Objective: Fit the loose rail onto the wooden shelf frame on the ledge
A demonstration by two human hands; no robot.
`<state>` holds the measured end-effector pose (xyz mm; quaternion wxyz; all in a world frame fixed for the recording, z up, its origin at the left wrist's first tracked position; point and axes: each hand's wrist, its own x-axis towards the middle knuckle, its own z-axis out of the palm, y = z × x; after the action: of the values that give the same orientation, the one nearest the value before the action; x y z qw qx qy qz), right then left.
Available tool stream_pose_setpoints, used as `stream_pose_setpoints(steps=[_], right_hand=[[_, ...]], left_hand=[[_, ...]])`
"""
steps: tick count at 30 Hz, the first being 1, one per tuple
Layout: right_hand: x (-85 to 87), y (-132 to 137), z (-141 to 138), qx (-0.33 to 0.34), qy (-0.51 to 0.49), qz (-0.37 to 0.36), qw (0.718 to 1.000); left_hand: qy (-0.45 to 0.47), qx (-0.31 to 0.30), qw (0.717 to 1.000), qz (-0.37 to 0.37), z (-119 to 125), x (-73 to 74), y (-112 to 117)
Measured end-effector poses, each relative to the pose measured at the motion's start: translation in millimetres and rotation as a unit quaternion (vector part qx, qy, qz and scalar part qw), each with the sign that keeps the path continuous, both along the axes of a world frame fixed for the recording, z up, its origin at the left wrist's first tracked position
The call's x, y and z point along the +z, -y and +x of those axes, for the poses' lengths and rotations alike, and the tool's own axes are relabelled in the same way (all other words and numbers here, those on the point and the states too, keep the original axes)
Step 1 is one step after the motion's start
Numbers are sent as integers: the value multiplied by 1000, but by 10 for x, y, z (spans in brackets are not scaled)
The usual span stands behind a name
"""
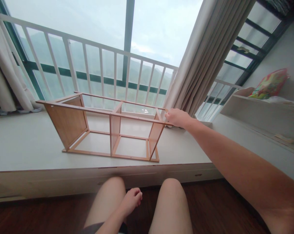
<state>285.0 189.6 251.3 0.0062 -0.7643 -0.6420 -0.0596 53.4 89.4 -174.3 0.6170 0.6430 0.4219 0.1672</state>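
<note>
A light-brown wooden shelf frame (115, 117) lies on its side on the white window ledge, with three boards between its long rails. My right hand (177, 117) reaches out to its right end, fingers closed around the tip of an upper rail. Small dark holes show along the rails. Down by my left thigh, my left hand (133, 198) is closed with the fingers curled in. Whatever it may hold is hidden inside the fingers.
The white ledge (27, 143) runs across under a window with a white railing (101, 70). A beige curtain (205, 48) hangs behind the frame's right end. At right, a white shelf unit (254, 107) carries a colourful bag (270, 84). Dark wooden floor (210, 208) lies below.
</note>
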Motion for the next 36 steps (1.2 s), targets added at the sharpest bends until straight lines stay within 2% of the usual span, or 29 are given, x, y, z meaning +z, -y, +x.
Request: stream_pose_setpoints(steps=[3, 7, 11, 15, 19, 30, 32, 36], right_hand=[[60, 23, 44, 3, 4, 7, 1000], [131, 61, 155, 81, -13, 0, 997], [102, 23, 344, 179, -120, -31, 976], [31, -82, 494, 205, -224, -61, 951], [29, -172, 535, 223, -238, -49, 944], [168, -275, 516, 201, -214, -66, 954], [181, -228, 471, 171, -217, -57, 959], [130, -109, 328, 67, -254, -16, 965]], left_hand=[[0, -1, 1000, 0, 0, 1, 4], [-3, -3, 1000, -2, 8, -27, 8], [-8, -7, 1000, -1, 17, -52, 10], [-12, -11, 1000, -1, 12, -28, 15], [-12, -9, 1000, 4, -3, -4, 18], [-18, -9, 1000, 5, -6, 39, 13], [-16, -8, 1000, 2, -3, 21, 12], [-17, -6, 1000, -5, 8, -1, 15]])
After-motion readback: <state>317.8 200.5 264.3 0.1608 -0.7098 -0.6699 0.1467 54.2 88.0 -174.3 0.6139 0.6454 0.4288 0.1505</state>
